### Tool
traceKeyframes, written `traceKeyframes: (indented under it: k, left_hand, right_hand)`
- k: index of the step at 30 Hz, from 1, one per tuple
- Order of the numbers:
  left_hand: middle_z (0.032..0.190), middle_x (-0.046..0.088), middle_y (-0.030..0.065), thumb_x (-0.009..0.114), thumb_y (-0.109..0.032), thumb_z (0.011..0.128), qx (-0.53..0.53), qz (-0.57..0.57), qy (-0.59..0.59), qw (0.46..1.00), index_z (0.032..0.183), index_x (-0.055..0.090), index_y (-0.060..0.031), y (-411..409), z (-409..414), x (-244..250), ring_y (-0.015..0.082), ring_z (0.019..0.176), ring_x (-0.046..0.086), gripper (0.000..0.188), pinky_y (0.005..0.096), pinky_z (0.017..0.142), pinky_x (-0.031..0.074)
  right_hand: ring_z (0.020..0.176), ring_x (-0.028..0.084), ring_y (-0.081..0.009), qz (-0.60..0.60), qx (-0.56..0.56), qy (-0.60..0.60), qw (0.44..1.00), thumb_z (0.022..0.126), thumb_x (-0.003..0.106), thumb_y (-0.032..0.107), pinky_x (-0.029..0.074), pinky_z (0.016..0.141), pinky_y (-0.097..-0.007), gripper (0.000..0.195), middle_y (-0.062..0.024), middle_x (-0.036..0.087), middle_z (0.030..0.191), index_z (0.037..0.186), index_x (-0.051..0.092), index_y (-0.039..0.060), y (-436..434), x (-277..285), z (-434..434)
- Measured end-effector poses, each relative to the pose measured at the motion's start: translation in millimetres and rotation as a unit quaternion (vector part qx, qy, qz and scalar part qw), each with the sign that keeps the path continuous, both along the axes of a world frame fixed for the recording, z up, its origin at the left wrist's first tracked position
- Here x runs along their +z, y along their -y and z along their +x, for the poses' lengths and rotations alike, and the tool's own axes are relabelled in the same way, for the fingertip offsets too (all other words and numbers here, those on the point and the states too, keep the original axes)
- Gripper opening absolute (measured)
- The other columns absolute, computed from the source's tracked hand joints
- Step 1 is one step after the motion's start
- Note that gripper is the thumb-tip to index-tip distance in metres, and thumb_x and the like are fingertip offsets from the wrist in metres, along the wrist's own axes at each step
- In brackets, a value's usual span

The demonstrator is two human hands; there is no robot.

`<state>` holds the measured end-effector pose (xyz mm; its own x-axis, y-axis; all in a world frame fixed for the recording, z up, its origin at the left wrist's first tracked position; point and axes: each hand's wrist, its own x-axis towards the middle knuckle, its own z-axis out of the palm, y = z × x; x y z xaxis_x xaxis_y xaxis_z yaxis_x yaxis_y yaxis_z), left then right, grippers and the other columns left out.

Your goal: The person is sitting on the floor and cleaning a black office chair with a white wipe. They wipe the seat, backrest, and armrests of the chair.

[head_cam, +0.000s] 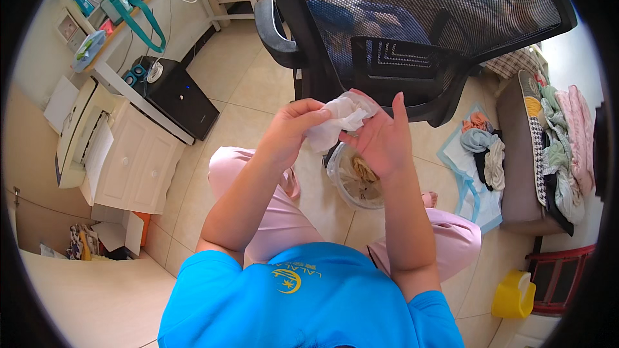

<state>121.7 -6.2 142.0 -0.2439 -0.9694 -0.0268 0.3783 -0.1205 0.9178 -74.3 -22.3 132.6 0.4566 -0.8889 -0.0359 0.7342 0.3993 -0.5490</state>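
Crumpled white tissue (341, 118) is pinched between the thumb and fingers of my left hand (300, 128). It lies against the fingers of my right hand (382, 142), covering part of them. My right palm faces up, its thumb stretched out and apart from the tissue. Below my hands, between my legs, a clear plastic-lined waste bin (346, 181) stands on the floor with crumpled brownish and pale waste inside. My right forearm hides part of its rim.
A black mesh office chair (406, 70) stands close ahead. To the left are a black speaker box (181, 96), a printer (80, 135) and a white cabinet (140, 164). At right, clothes (481, 147) lie on a blue-edged pad (449, 150), beside a brown storage bench (512, 154) and yellow plastic stool (510, 295).
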Motion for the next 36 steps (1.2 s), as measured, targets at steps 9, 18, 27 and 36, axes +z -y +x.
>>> traceKeyframes:
  k: [9, 18, 27, 36]
  left_hand:
    - [0.091, 0.07, 0.0011, 0.069, -0.016, 0.092, 0.035, -0.028, 0.136, 0.99, 0.101, 0.07, -0.0024, -4.8, -1.6, 1.3, 0.0083, 0.082, 0.063, 0.016, 0.0243, 0.073, 0.049]
    - [0.082, 0.067, -0.0014, 0.066, -0.016, 0.096, 0.081, -0.097, 0.225, 0.966, 0.104, 0.066, -0.0029, -2.2, 1.3, -4.8, 0.0045, 0.071, 0.06, 0.016, 0.0207, 0.064, 0.046]
    - [0.107, 0.069, 0.005, 0.073, -0.021, 0.086, -0.216, 0.02, 0.1, 0.971, 0.125, 0.06, 0.0007, -1.2, 5.7, -1.1, 0.0114, 0.095, 0.065, 0.047, 0.0278, 0.083, 0.051]
    - [0.106, 0.069, 0.0059, 0.067, -0.021, 0.093, -0.107, 0.035, 0.142, 0.983, 0.119, 0.064, -0.0011, -5.7, -15.5, -30.7, 0.0129, 0.093, 0.066, 0.033, 0.0305, 0.079, 0.054]
  right_hand:
    - [0.107, 0.062, -0.015, -0.069, -0.015, -0.166, 0.984, 0.083, 0.073, 0.006, 0.051, 0.089, -0.0288, 0.056, -0.0063, 0.061, 0.121, 0.135, 0.051, 0.003, -4.9, -19.7, -9.1]
    - [0.102, 0.064, -0.0158, -0.134, 0.015, -0.337, 0.932, 0.078, 0.064, -0.007, 0.05, 0.093, -0.0285, 0.047, -0.0064, 0.065, 0.114, 0.123, 0.056, 0.0012, -10.4, -17.6, -53.4]
    - [0.103, 0.065, -0.0179, -0.165, 0.028, -0.271, 0.948, 0.085, 0.064, 0.004, 0.052, 0.092, -0.0321, 0.043, -0.0094, 0.066, 0.113, 0.127, 0.056, 0.0008, -1.6, 1.7, -66.5]
    - [0.126, 0.055, -0.0266, 0.049, 0.074, 0.055, 0.995, 0.097, 0.061, 0.03, 0.046, 0.106, -0.0402, 0.059, -0.0126, 0.053, 0.142, 0.145, 0.041, 0.0003, -23.8, -68.6, -36.1]
